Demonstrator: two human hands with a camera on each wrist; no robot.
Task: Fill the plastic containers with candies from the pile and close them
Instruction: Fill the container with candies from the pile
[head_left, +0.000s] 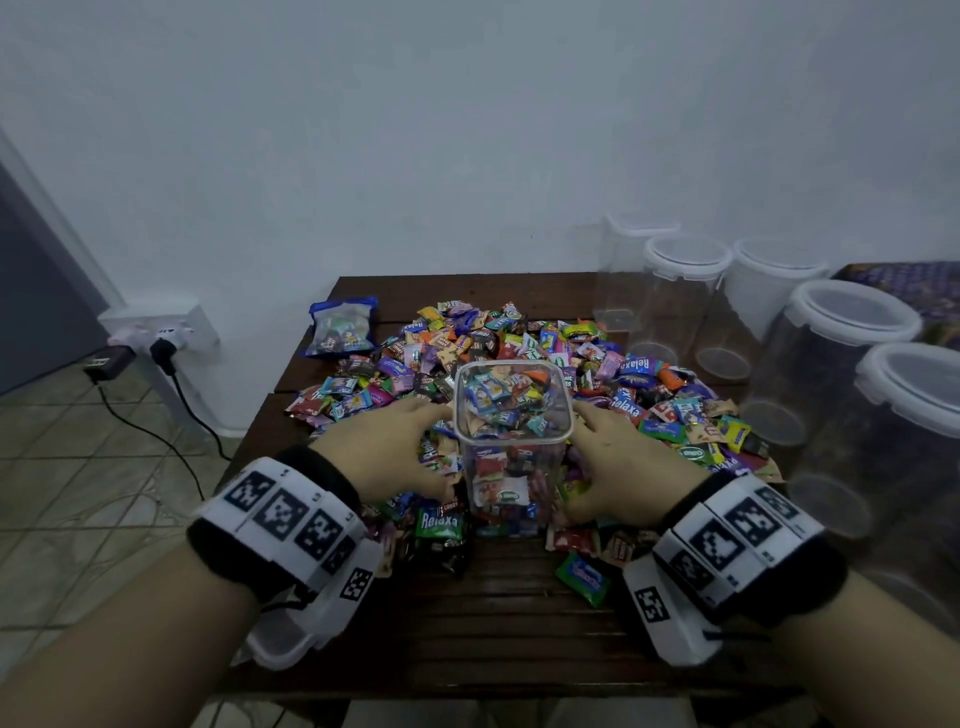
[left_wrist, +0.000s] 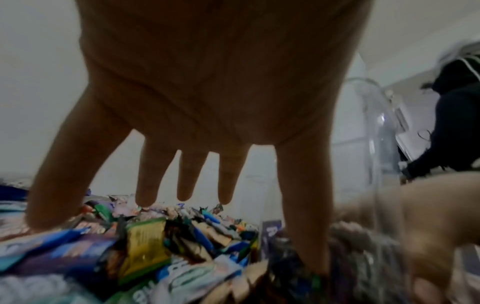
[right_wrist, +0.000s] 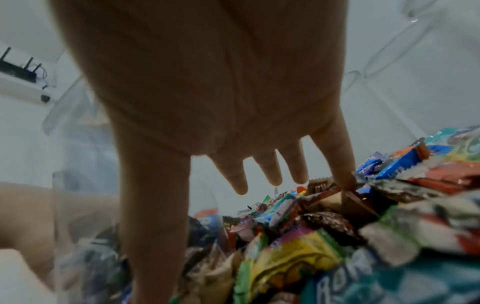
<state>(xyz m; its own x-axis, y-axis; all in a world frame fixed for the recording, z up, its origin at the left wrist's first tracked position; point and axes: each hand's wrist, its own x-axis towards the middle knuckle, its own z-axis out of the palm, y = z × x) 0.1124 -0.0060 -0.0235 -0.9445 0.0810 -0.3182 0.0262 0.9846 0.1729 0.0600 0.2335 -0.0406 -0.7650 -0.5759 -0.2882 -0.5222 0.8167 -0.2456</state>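
Dim, bluish, diffuse light is recorded throughout. Wrist views are backlit by the pale wall; palms are rendered dark. Wrappers nearest the clear square plastic container (head_left: 511, 415) are blurred. Edges are bowed.

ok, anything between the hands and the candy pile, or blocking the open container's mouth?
Nothing visible. The left hand and right hand are spread open right on the candy pile, either side of the open container. Its mouth has no lid on it, and candies already reach near the rim.
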